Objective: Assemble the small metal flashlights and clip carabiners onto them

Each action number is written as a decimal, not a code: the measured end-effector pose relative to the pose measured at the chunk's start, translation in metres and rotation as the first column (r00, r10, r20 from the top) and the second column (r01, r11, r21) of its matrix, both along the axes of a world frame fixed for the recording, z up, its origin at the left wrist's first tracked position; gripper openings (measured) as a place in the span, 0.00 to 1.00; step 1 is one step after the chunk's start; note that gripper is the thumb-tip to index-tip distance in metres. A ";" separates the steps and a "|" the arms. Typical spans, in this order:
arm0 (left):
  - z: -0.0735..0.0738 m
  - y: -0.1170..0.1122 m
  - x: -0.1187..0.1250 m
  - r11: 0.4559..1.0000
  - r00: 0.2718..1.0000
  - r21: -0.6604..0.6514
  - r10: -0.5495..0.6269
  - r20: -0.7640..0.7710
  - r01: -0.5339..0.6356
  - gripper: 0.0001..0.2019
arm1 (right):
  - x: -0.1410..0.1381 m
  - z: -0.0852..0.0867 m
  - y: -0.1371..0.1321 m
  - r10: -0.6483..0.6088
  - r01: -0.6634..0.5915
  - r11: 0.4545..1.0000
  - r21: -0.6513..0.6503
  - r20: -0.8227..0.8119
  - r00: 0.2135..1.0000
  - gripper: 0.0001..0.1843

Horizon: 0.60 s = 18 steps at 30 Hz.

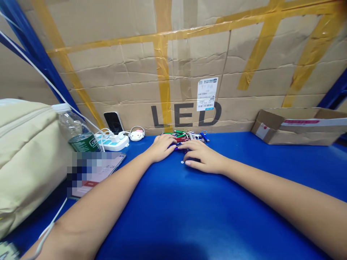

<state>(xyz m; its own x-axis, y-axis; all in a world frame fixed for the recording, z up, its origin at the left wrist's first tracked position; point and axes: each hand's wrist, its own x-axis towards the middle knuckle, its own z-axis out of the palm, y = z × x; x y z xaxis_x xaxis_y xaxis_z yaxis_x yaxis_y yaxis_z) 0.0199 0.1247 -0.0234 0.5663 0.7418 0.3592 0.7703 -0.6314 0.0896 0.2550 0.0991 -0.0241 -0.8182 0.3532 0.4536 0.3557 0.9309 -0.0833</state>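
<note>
A pile of small shiny metal tubes (187, 136) in green, red, silver and blue, some with key rings, lies against the cardboard at the back of the blue table. My left hand (162, 147) reaches to the pile's left side, palm down, fingers stretched out over its edge. From the right, my right hand (203, 156) has its fingertips at the front of the pile, thumb and fingers apart. Both hands partly cover the tubes. A small whitish round spot (182, 162) shows on the table by my right fingertips.
A large taped carton (130, 79) walls off the back. An open cardboard box (298, 135) stands right. At left are a beige bag (24, 144), a plastic bottle (81, 131), a power strip (114, 142) with cables, a phone (100, 171) and a white cat-faced case (136, 135).
</note>
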 end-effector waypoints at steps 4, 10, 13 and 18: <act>0.001 -0.001 0.000 1.000 1.000 0.008 -0.017 -0.022 0.017 0.15 | -0.001 -0.004 0.004 -0.055 0.058 0.998 0.028 -0.087 0.995 0.16; 0.001 -0.002 0.000 1.000 0.999 0.012 -0.013 -0.031 0.014 0.15 | -0.001 -0.007 0.006 0.108 -0.108 0.989 0.098 0.001 0.994 0.14; 0.000 -0.001 0.000 1.000 1.000 0.011 -0.006 -0.031 0.006 0.15 | -0.001 -0.006 0.006 0.125 -0.122 0.989 0.088 -0.023 0.992 0.14; 0.000 -0.001 0.001 1.000 0.999 0.015 -0.008 -0.040 0.009 0.15 | -0.002 -0.005 0.003 0.082 -0.078 0.995 0.058 -0.072 0.994 0.14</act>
<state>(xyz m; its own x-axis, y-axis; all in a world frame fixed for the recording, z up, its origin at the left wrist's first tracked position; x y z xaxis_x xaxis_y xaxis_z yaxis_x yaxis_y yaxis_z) 0.0207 0.1236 -0.0233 0.5866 0.7317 0.3473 0.7676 -0.6390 0.0498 0.2534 0.1020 -0.0286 -0.8062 0.2613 0.5308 0.2749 0.9599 -0.0550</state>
